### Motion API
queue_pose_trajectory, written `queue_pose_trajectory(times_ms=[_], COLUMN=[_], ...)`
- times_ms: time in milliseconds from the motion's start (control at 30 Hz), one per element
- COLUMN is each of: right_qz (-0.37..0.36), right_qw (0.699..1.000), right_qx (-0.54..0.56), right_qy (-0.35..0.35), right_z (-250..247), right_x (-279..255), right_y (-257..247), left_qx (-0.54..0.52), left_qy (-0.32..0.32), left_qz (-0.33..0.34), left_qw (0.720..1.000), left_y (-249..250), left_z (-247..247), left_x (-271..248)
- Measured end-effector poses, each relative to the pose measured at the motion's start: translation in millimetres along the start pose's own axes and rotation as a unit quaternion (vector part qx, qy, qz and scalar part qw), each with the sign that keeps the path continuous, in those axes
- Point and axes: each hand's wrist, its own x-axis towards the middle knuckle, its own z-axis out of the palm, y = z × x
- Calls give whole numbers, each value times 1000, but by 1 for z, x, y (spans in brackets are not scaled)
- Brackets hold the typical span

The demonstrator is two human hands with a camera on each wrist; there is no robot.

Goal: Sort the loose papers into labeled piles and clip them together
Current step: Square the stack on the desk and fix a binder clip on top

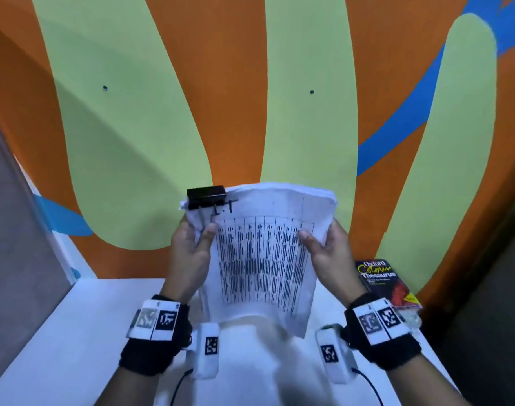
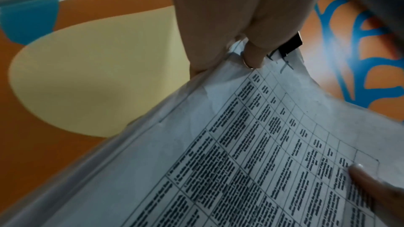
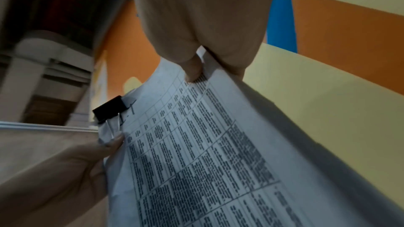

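Note:
A stack of white papers (image 1: pixel 262 259) printed with a dense table is held upright above the white table (image 1: pixel 74 332). A black binder clip (image 1: pixel 206 196) bites its top left corner, beside a handwritten mark. My left hand (image 1: pixel 192 250) pinches the stack's left edge just under the clip, thumb on the front sheet. My right hand (image 1: pixel 323 247) pinches the right edge, thumb on the print. In the left wrist view the clip (image 2: pixel 291 45) shows past my thumb over the papers (image 2: pixel 240 170). The right wrist view shows the clip (image 3: pixel 109 110) on the papers (image 3: pixel 207 161).
A dark Oxford thesaurus (image 1: pixel 386 284) lies on the table at the right, against the orange, green and blue painted wall (image 1: pixel 235 98). A grey panel (image 1: pixel 16 230) borders the table on the left.

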Motion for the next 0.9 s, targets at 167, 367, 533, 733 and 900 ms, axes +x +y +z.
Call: queue_pose_trajectory(times_ms=[167,367,533,733,900], right_qz=[-21,138,112,140,233], right_qw=[999,989,993,988,968], right_qx=[1,-47,-24,-54,-93], right_qy=[25,-26,-34,-30,-28], right_z=[8,27,30,41,52], right_x=[-10,-82,-68,-97,-133], right_y=[-10,69,45,58,65], left_qx=[-6,62,48,84,66], left_qy=[-5,-96,-45,-108,-160], left_qz=[27,-147,-88,-129,-185], left_qw=[1000,982,994,982,968], left_y=[-13,-78,-43,-83,-118], left_z=[-14,-10,-16,-35,-33], left_x=[1,-61,-49,-61,-94])
